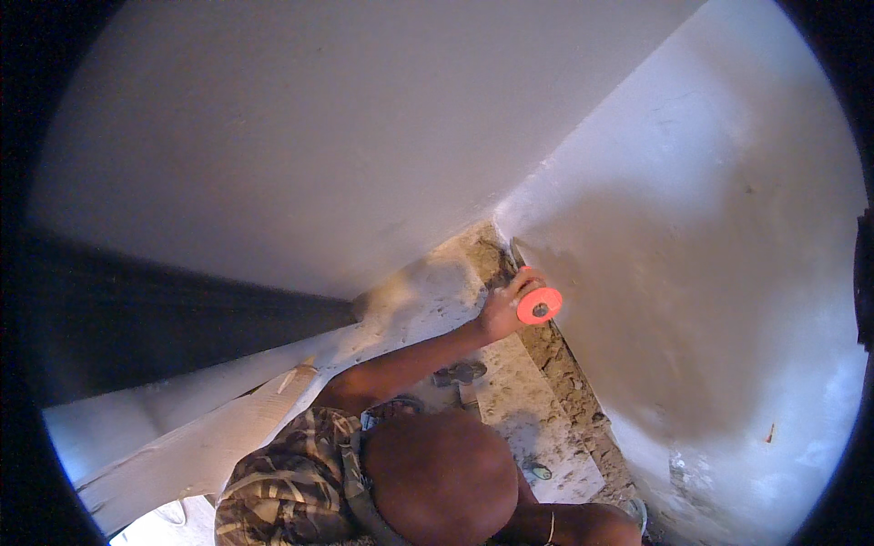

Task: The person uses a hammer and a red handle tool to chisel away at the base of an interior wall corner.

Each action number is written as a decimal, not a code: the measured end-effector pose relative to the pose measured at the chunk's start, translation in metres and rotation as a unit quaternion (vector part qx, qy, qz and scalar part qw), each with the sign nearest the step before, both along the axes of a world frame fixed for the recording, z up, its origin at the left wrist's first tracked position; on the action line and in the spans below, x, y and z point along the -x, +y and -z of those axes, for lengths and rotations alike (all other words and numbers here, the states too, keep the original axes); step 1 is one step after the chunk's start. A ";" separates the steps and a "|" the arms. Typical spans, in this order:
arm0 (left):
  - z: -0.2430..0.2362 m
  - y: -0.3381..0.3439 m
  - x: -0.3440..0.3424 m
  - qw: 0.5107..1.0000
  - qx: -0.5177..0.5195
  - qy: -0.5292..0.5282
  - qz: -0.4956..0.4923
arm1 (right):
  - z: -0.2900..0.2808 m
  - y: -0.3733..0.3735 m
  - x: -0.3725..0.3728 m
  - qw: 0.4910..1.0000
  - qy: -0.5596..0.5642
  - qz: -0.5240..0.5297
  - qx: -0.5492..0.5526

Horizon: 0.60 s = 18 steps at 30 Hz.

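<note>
My left hand (506,307) is closed round the orange handle (540,306) of a trowel, low by the corner of two walls. The handle's round end faces up. Its thin dark blade (517,253) shows edge-on against the right wall (674,318), which bears a broad darker, damp-looking patch. My bare left forearm reaches across from a camouflage sleeve (282,473). At the lower edge, a bare limb with a thin band is partly visible; it seems to be my right arm (583,526), but its fingers cannot be made out.
A smooth, bare rounded form (442,478), perhaps a knee, fills the bottom middle. Loose, sandy rubble (574,387) lines the wall's foot beside a pale, spattered board (514,378). A grey wall (300,136) rises ahead. A dark panel (182,314) and wooden plank (200,423) stand left.
</note>
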<state>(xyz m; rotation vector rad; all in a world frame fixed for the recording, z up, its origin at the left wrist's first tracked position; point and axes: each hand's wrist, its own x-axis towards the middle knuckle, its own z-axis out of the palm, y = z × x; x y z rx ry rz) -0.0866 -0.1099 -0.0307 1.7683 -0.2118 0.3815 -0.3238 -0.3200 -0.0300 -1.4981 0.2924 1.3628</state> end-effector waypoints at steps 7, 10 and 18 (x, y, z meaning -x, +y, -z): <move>-0.006 0.039 -0.027 0.975 -0.073 0.027 -0.209 | 0.011 0.001 0.007 1.000 0.002 0.011 -0.029; -0.006 0.077 -0.037 0.946 -0.236 -0.048 -0.216 | -0.017 0.018 -0.007 0.999 -0.043 -0.024 0.003; -0.064 0.120 -0.033 0.983 -0.178 0.053 -0.011 | 0.027 -0.019 0.004 0.987 -0.031 0.010 -0.156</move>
